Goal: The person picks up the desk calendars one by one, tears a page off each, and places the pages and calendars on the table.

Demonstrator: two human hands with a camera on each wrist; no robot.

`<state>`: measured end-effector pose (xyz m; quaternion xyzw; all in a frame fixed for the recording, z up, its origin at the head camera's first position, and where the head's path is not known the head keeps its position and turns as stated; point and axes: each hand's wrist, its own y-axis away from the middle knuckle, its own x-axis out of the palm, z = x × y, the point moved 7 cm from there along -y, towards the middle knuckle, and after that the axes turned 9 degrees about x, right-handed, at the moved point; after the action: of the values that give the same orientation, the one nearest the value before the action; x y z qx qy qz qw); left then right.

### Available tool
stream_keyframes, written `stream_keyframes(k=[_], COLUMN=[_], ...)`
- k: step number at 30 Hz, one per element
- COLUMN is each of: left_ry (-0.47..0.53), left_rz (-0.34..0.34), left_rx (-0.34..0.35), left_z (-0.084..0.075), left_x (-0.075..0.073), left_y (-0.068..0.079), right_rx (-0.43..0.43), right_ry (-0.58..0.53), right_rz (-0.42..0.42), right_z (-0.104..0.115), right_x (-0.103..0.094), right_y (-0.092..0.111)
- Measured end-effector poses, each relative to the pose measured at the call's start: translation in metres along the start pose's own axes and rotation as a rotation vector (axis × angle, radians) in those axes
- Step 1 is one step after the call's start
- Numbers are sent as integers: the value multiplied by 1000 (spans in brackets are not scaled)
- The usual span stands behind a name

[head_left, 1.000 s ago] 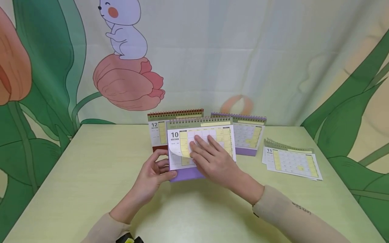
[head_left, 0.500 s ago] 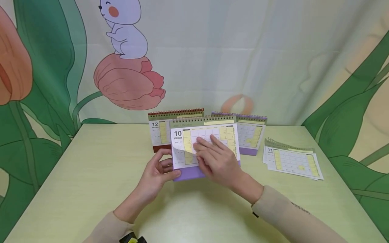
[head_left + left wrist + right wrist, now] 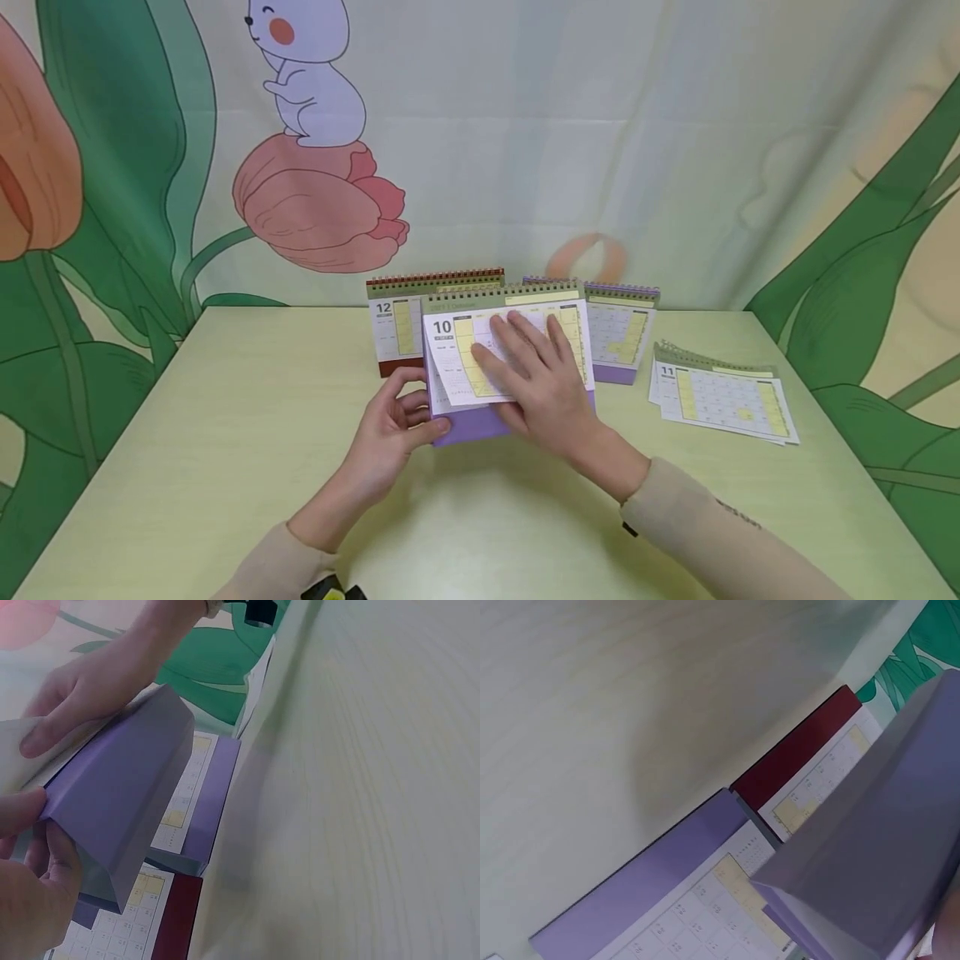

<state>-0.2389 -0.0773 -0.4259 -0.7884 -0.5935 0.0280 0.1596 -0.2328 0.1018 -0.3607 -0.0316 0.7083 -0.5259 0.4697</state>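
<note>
My left hand pinches the lower left edge of a purple-based desk calendar, thumb in front and fingers behind. The calendar tilts above the table, its purple stand showing from below in the left wrist view. Its top page reads 10 and sits askew, its lower left corner lifted off the page beneath. Flat across that page lies my right hand, fingers spread and nearly straight; its thumb is partly hidden. The right wrist view shows the stand's underside.
Behind stand a dark red desk calendar showing 12 and another purple one. Loose calendar sheets, the top one marked 11, lie at the right of the pale table. A printed curtain hangs behind the table.
The calendar and left hand have shifted slightly right. My right hand's fingers have spread and moved up the page, whose lower left corner has swung from a curl into a skewed, lifted sheet.
</note>
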Motion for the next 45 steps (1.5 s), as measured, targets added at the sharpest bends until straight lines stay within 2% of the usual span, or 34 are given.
stream_keyframes(k=[5,11,17,24,28,32,39,45], left_ry=[-10,-16,-43,-112,-133,-143,-170,-176], left_rz=[-14,-39,-36,-45,-46,-47,-41,-28], left_rx=[0,3,16,3,3,4,24,59], left_z=[0,2,1,1,1,1,1,-2], left_x=[-1,-3,-6,-12,-16,-18,-18,-16], left_y=[0,0,1,1,1,2,4,5], right_rx=[-2,12,63,211,268,350,625,711], right_ry=[-9,-93,-259,-598,-740,-814,-908,-956], right_rz=[-4,0,36,134,157,191,306,321], right_z=[-4,-4,-6,-16,-19,-25,-38,-41], right_x=[4,6,3,-1,-5,-8,-8,-10], right_y=[3,3,1,-3,-5,-5,5,8])
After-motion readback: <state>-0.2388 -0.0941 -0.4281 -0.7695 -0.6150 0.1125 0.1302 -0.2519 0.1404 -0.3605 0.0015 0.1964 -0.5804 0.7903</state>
